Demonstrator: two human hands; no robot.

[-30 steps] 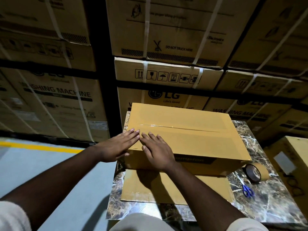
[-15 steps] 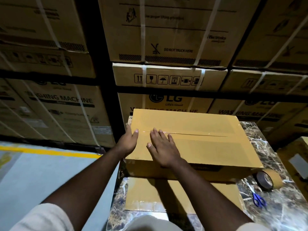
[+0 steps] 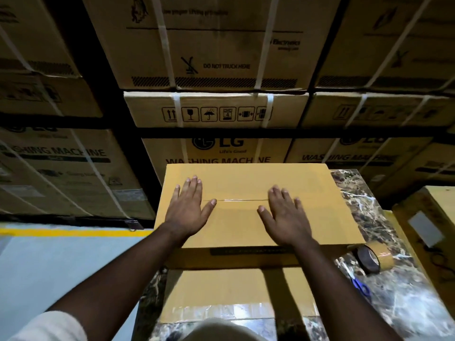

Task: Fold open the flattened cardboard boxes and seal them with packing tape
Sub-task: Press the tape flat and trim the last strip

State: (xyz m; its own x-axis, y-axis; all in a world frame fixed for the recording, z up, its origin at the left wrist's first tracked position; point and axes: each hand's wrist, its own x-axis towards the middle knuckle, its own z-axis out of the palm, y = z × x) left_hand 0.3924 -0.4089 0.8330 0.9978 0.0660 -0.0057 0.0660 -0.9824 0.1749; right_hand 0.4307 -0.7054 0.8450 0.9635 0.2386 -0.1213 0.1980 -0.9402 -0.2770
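Stacked brown washing-machine cartons (image 3: 216,114) bound with white straps fill the background behind a dark marbled stone worktop (image 3: 403,301). On it sits a closed plain tan cardboard box (image 3: 246,227), its top seam covered by clear tape. The left hand (image 3: 188,210) lies flat, fingers straight, on the left part of the lid; the right hand (image 3: 286,217) lies flat on the right part. A flattened tan cardboard sheet (image 3: 221,291) lies under the box. Further right stand a brown packing tape roll (image 3: 375,258) and blue-handled scissors (image 3: 360,289).
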